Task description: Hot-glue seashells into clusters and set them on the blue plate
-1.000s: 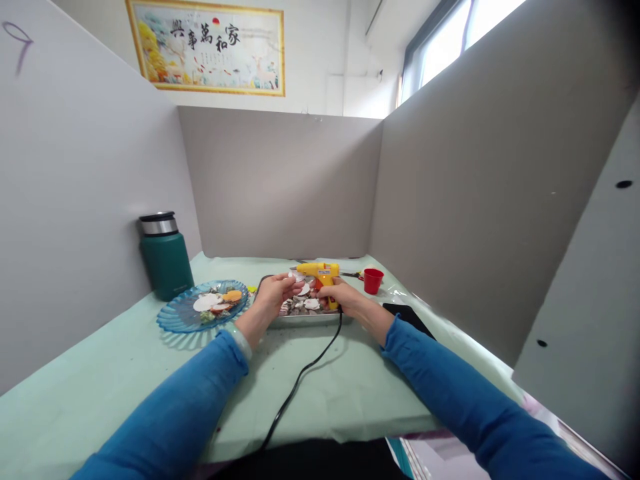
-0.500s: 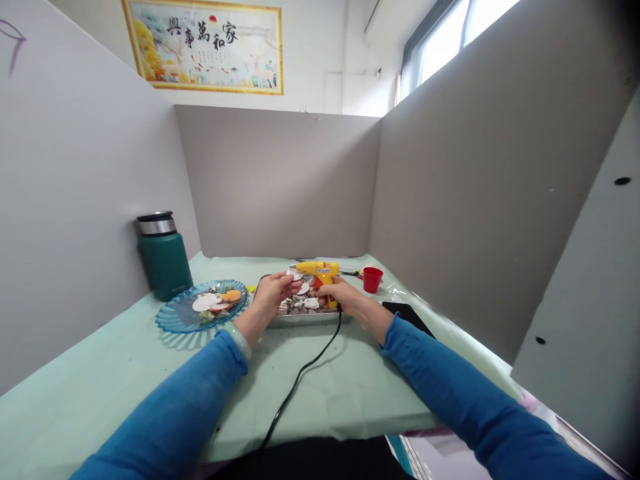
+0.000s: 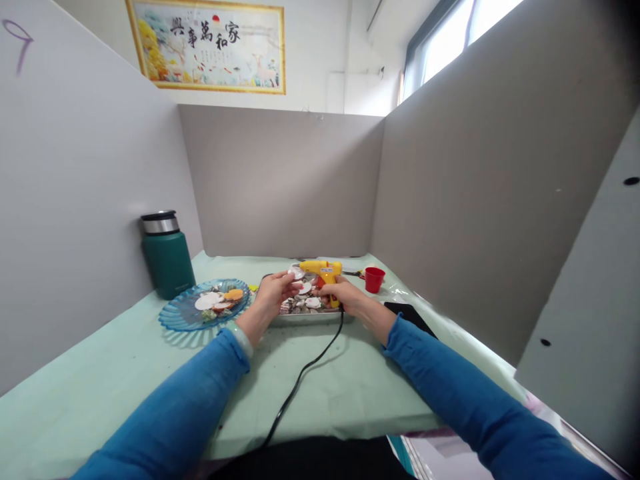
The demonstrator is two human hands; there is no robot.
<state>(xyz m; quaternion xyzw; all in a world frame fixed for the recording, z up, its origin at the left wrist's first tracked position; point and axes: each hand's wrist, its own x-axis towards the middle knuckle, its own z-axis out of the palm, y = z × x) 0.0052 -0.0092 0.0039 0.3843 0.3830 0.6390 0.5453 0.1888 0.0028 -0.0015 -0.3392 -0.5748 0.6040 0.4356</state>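
Between the fingertips of my left hand point(image 3: 273, 295) is a whitish shell point(image 3: 296, 272). My right hand point(image 3: 346, 294) is wrapped round the handle of a yellow glue gun point(image 3: 321, 268), whose nozzle points left at the shell. Whether the nozzle touches the shell is too small to tell. Both hands are over a metal tray point(image 3: 310, 320) holding several shells, some of them hidden by the hands. A black cord point(image 3: 304, 370) runs from the gun's handle down over the table's front edge.
A blue glass plate point(image 3: 175, 316) with shells and flat discs lies on the left, before a green bottle point(image 3: 167, 260). A red cup point(image 3: 374, 280) and a black flat object point(image 3: 407, 316) are on the right. Grey partitions point(image 3: 285, 180) enclose the green-covered table point(image 3: 350, 387).
The view has shifted slightly, moving everything a little to the right in the picture. Both hands keep their holds, and the shell looks slightly more tilted up by the nozzle.
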